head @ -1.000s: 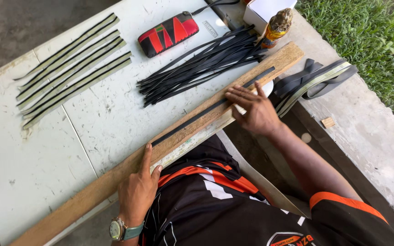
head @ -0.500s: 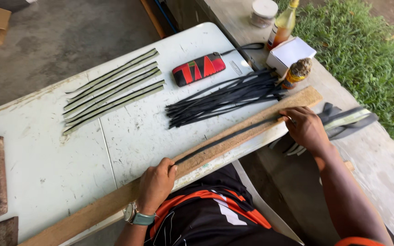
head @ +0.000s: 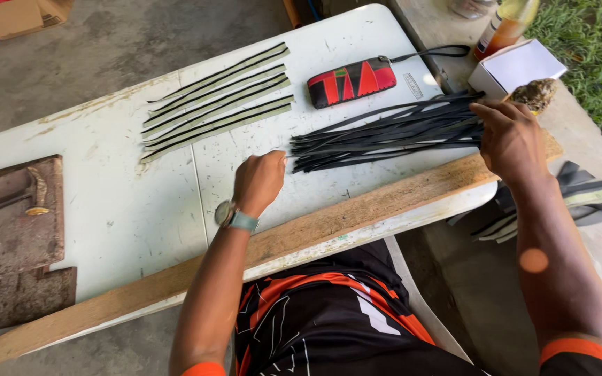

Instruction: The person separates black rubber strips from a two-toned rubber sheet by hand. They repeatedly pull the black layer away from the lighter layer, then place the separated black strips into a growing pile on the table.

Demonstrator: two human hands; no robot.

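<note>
Left hand (head: 259, 182): curled loosely at the near-left tip of the bundle of black strips (head: 384, 132), fingers bent over the strip ends; whether one strip is actually pinched, cannot tell.
Right hand (head: 511, 139): laid over the far-right end of the same bundle, fingers curved down onto the strips; closed grip or mere press, cannot tell.
Bundle position: on the white desk (head: 106, 209), between the two hands, just beyond the wooden plank (head: 329, 226).
Long axis: running left to right and rising slightly toward the right, roughly parallel to the plank.
Direction from grip: strips stretching rightward from the left hand, leftward from the right hand; one hand at each end, neither clearly nearer.
Green-edged strips (head: 217, 97): laid out side by side farther back on the desk, well apart from both hands.
Red and black pouch (head: 351, 81): just behind the bundle, not touched.
White box (head: 515, 66): beyond the right hand, near the desk corner.
Rusty metal block (head: 15, 216): at the far left edge.
</note>
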